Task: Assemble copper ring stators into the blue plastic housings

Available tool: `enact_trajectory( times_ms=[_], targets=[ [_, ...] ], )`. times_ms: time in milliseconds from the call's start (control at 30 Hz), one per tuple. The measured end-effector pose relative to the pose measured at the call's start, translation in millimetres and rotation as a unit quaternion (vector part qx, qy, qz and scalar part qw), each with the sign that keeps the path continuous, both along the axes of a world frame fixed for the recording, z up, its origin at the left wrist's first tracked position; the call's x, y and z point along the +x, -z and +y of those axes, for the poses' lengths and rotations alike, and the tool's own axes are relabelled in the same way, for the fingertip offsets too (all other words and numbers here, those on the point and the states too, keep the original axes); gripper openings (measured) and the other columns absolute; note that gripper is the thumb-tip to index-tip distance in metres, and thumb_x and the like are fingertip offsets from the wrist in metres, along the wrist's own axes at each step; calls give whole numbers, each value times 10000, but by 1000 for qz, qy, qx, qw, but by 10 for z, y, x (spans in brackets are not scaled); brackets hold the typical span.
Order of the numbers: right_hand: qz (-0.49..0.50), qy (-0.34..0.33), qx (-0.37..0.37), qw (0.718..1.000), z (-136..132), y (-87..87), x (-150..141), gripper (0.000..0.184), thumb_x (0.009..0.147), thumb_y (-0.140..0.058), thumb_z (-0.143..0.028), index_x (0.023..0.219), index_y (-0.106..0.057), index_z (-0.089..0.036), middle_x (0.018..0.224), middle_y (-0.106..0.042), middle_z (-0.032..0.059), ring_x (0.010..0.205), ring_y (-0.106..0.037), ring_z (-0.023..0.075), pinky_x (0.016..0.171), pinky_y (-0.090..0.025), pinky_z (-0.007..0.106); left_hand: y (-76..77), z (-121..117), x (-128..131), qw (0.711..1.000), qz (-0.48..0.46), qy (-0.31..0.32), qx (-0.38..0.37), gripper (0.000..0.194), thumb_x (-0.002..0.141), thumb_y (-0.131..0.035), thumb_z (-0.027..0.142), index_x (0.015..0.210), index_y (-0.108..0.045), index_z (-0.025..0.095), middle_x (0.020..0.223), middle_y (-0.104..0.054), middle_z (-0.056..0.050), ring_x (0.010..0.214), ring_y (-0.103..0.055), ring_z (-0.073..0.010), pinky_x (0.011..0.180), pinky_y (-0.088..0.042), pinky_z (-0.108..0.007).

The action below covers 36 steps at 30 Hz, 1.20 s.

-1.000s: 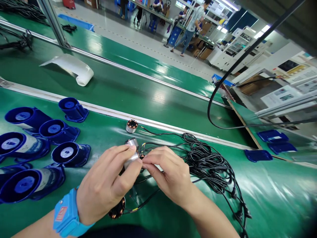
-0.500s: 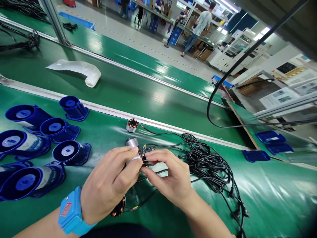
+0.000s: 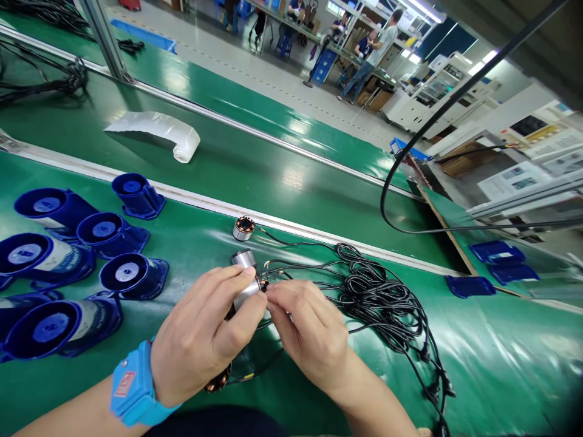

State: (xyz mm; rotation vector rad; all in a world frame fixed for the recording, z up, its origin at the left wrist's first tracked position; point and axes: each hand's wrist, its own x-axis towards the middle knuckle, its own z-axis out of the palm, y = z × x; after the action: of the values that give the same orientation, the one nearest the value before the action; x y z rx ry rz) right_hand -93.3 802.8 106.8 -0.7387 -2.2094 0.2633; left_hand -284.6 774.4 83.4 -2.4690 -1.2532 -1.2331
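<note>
My left hand (image 3: 209, 331), with a blue strap at the wrist, is closed around a silver motor stator (image 3: 246, 292), partly hidden by the fingers. The fingertips of my right hand (image 3: 312, 334) are pinched together at the stator's right end, where its leads come out; what exactly they grip is hidden. Just beyond my left fingers stands a second silver stator (image 3: 244, 258). Farther back, another stator (image 3: 243, 228) shows its copper windings and trails a black cable. Under my left hand, a copper-wound stator (image 3: 218, 379) is partly covered.
Several blue fan housings (image 3: 127, 274) stand at the left. A heap of black cables with plugs (image 3: 382, 291) lies right of my hands. Beyond a metal rail (image 3: 291, 224), a curled white plastic strip (image 3: 159, 130) rests on the green belt. Blue pieces (image 3: 471, 286) lie far right.
My right thumb and fingers have closed together at the stator's end, where they were spread apart before. My left hand keeps its hold. The white strip and housings appear slightly shifted in view.
</note>
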Motion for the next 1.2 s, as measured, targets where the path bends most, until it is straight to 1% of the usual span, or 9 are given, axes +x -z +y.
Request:
enact_trajectory(
  times_ms=[200, 367, 500, 667, 733, 833, 1000, 1100, 1200],
  targets=[
    [-40, 9, 36, 999, 33, 112, -51, 259, 919, -638, -42, 1163, -604, -121, 1007, -710, 112, 928, -653, 217, 830, -568, 347, 78, 46, -64, 1000, -15, 13, -3, 457, 832, -677, -12, 1221, -502, 151, 1174, -656, -163, 1168, -651, -306, 952, -603, -500],
    [90, 2, -172, 981, 110, 125, -10, 345, 900, -752, -211, 1212, -607, -230, 1052, -716, 19, 857, -684, 128, 808, -589, 248, 39, 31, -39, 979, -153, -52, -126, 505, 827, -742, 229, 1248, -472, 162, 1110, -671, -84, 974, -710, -182, 811, -615, -270],
    [115, -22, -276, 954, 198, 74, 85, 374, 880, -782, -328, 1220, -629, -292, 1139, -695, 1, 1020, -660, 151, 926, -535, 274, -20, 29, -67, 938, -234, -53, -252, 658, 740, -796, 271, 1272, -411, 233, 1139, -681, -45, 1018, -717, -180, 825, -609, -255],
    [87, -82, -355, 927, 346, 111, 134, 717, 793, -850, -444, 1410, -520, -289, 1359, -606, 42, 1260, -557, 215, 1104, -421, 337, -49, 77, -139, 877, -327, -19, -351, 746, 706, -847, 328, 1266, -355, 292, 1069, -713, -13, 981, -730, -191, 813, -614, -281],
    [92, -108, -393, 909, 374, 153, 124, 732, 798, -851, -413, 1428, -496, -295, 1274, -643, 32, 1154, -603, 190, 1032, -466, 320, -61, 95, -147, 862, -350, -3, -367, 724, 717, -843, 317, 1250, -354, 291, 1058, -712, -12, 960, -732, -182, 804, -611, -266],
    [80, -93, -438, 891, 397, 202, 89, 545, 832, -818, -410, 1316, -596, -288, 911, -658, -25, 737, -573, 111, 657, -473, 224, -59, 143, -166, 838, -383, 18, -388, 692, 741, -818, 287, 1251, -350, 285, 1047, -703, -13, 919, -728, -162, 783, -608, -246],
    [1, -18, -301, 953, 581, 273, -67, 269, 803, -845, -377, 970, -718, -210, 720, -564, -36, 622, -452, 99, 588, -365, 234, 64, 329, -287, 847, -328, 8, -418, 788, 752, -791, 293, 1400, -343, 312, 1229, -658, -39, 1059, -692, -186, 909, -593, -310],
    [-44, -25, -239, 970, 825, 380, -188, 256, 813, -837, -292, 1014, -708, -200, 810, -600, -9, 707, -537, 122, 674, -417, 247, 206, 499, -356, 884, -241, -50, -398, 828, 755, -755, 286, 1458, -319, 319, 1264, -654, -34, 1147, -660, -225, 1019, -547, -398],
    [-75, -23, -277, 958, 1082, 520, -224, 314, 874, -763, -248, 1168, -656, -223, 879, -658, -9, 723, -578, 129, 727, -456, 265, 402, 703, -395, 892, -167, -80, -413, 775, 801, -677, 315, 1471, -291, 260, 1304, -651, -76, 1180, -650, -273, 1053, -514, -470]
  ],
)
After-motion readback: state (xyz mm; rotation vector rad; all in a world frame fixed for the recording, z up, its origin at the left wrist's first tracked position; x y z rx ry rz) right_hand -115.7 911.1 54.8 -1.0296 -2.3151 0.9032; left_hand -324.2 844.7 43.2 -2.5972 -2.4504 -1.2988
